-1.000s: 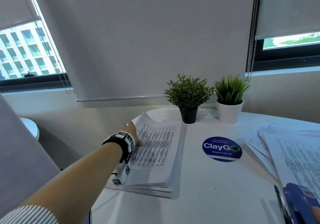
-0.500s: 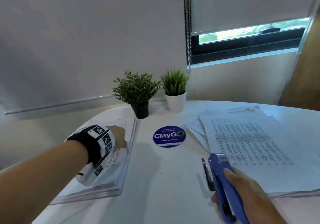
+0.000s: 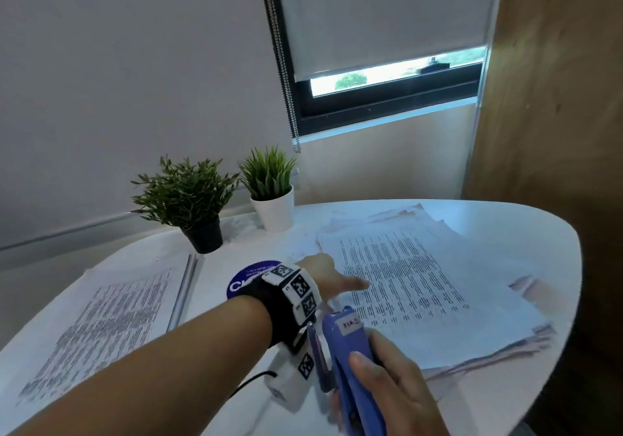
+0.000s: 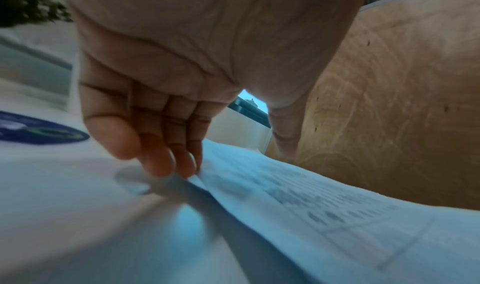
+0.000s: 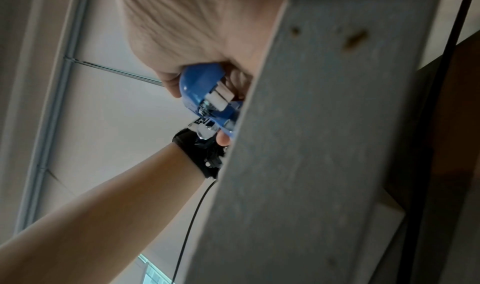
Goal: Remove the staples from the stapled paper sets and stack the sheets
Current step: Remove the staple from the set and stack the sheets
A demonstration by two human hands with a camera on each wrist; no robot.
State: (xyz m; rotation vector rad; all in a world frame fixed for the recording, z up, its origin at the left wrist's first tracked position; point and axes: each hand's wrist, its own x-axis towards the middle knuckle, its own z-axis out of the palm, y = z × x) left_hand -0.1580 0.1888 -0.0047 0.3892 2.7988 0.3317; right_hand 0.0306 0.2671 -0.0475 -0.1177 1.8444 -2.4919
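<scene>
Papers (image 3: 404,287) lie in a loose printed pile on the right of the white bench (image 3: 215,395). Left hand (image 3: 325,275) reaches its near corner, fingers (image 4: 155,159) straight and together, tips touching the top sheet's edge, thumb apart. Right hand (image 3: 391,388) grips a blue stapler (image 3: 350,358), fingers curled round it, just beside the pile. Another stack (image 3: 101,327) lies far left.

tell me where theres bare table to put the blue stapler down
Bare white tabletop runs between the neat left paper stack and the loose right paper pile, near the round blue sticker. The right edge strip is narrow. The left hand and right hand crowd the pile's near corner.
</scene>
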